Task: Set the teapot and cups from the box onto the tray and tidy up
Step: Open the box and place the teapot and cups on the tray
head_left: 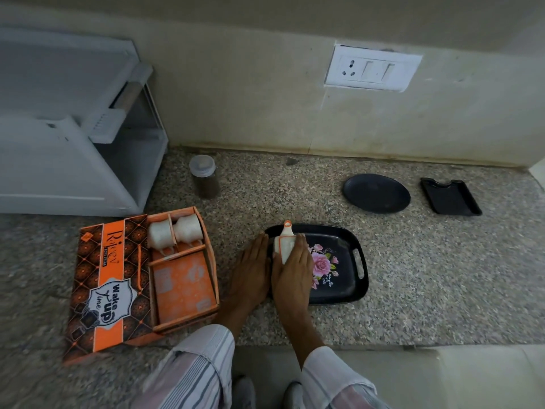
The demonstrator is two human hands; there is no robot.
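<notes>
Speckled stone surface (413,261) carries everything. Landmark: black flowered tray (348,278).

Orange box (141,278) lies open well left of tray; large compartment empty, two white cups (174,231) on sides in back compartments.

White teapot (284,243), orange trim, at tray's left end, spout away from person.

Left hand (250,270) and right hand (293,270) flank teapot, clamped on sides.

Judged step: setting teapot down. Next: release gently, reach left for cups.

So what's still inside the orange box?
Two white cups lie in the back compartments of the box. The big front compartment shows only its orange lining. Whatever sits under the cups is hidden.
</notes>
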